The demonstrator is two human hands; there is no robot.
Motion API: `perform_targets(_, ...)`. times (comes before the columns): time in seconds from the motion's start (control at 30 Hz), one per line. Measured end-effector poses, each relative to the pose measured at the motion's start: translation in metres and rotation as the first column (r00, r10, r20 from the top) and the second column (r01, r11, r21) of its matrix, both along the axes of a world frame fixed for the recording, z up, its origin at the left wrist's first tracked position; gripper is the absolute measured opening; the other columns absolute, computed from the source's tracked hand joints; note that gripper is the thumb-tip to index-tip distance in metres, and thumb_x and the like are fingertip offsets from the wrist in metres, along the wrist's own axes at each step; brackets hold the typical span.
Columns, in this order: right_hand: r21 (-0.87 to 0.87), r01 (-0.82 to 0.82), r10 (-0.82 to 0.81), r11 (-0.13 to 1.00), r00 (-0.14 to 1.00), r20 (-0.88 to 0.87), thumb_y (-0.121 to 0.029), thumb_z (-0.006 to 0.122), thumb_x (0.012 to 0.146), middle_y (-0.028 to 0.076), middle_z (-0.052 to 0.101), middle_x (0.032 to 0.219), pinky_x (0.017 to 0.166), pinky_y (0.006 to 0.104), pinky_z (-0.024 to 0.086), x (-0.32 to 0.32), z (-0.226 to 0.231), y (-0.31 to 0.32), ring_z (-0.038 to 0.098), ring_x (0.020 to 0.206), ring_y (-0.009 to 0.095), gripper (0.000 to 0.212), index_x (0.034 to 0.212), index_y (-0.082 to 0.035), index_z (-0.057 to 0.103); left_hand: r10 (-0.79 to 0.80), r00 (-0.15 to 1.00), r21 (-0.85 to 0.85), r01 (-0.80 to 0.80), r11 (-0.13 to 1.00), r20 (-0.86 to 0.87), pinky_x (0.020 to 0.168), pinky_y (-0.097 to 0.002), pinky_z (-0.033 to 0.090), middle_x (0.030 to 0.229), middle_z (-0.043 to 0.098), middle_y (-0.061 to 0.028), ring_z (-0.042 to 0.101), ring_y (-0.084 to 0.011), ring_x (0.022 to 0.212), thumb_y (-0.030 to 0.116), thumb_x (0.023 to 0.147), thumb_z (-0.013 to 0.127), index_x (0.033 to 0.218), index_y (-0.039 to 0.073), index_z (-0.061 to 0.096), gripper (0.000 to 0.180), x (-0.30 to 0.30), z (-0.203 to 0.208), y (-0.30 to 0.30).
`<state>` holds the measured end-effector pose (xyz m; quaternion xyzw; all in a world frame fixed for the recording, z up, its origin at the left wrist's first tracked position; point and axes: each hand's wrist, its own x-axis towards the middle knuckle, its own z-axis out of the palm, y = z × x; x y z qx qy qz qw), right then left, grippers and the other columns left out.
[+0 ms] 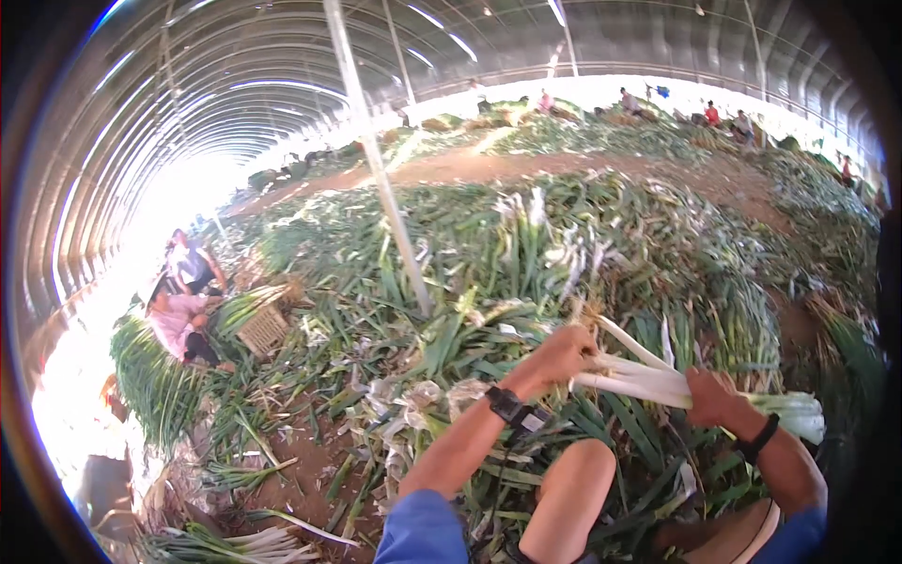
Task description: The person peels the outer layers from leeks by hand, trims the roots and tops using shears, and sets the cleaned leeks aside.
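Note:
Several white green onion stalks (634,383) lie across between my hands, in front of my bare knee. My right hand (714,399) is closed around them from above, and pale green ends (797,414) stick out beyond that wrist. At the stalks' left end, my left hand (564,357) is closed with its fingertips pinched together. One thinner white stalk (631,340) slants up from beside those fingertips, apart from the bunch. Whether the left fingers hold this stalk, the bunch or a loose skin is hidden.
Green onion leaves and trimmings (526,244) cover the ground all round. A metal pole (390,207) rises ahead on the left. Two people (178,315) sit at left by a woven basket (263,329). Whole green onions (244,545) lie at lower left. Other people (711,115) sit far back.

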<state>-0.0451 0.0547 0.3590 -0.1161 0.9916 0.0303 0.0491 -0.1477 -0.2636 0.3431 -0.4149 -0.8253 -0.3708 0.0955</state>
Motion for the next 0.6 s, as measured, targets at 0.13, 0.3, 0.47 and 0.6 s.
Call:
perform_targets(0.13,-0.124,-0.058,0.053,0.991,0.998,-0.046,-0.008,0.068,0.061,0.019,0.067,0.088,0.071,0.051,0.051,-0.004,-0.019,0.015,0.066,0.084,0.041,0.048,0.105,0.0,0.053,0.095,0.995,-0.102,-0.092,0.991,0.027,0.068,-0.037,0.049,0.079,0.063,-0.0148,0.061,-0.0279,0.071,0.011,0.077,0.071,0.083,0.003,0.066,0.011,0.0,0.0,0.003)
perform_targets(0.3,-0.096,0.002,-0.008,0.995,0.998,-0.065,-0.006,0.066,0.062,0.023,0.065,0.082,0.069,0.0495,0.052,0.005,-0.014,0.025,0.066,0.082,0.042,0.041,0.098,0.003,0.05,0.626,0.758,0.302,-0.562,0.77,-0.186,0.069,-0.0467,0.049,0.083,0.065,-0.0195,0.062,-0.0404,0.078,0.01,0.084,0.06,0.088,0.002,0.066,0.011,-0.041,0.002,-0.071)
perform_targets(0.47,-0.093,0.034,-0.046,0.995,0.991,-0.127,-0.006,0.063,0.068,0.025,0.064,0.089,0.069,0.0506,0.052,0.013,-0.03,0.047,0.065,0.081,0.043,0.042,0.104,0.004,0.046,0.808,0.544,-0.114,-0.838,0.533,-0.227,0.064,-0.0472,0.049,0.074,0.067,-0.0204,0.066,-0.0369,0.07,0.017,0.089,0.061,0.086,0.0,0.068,0.019,-0.024,-0.022,-0.097)
perform_targets(0.6,-0.137,0.03,-0.063,0.99,0.967,-0.248,-0.008,0.064,0.068,0.026,0.059,0.09,0.067,0.053,0.05,0.019,-0.04,0.051,0.063,0.078,0.043,0.044,0.105,0.003,0.042,0.32,0.756,0.315,-0.562,0.765,0.571,0.055,-0.0337,0.049,0.08,0.069,-0.0081,0.066,-0.0197,0.068,0.02,0.091,0.064,0.095,0.003,0.067,0.018,0.012,-0.017,-0.019)
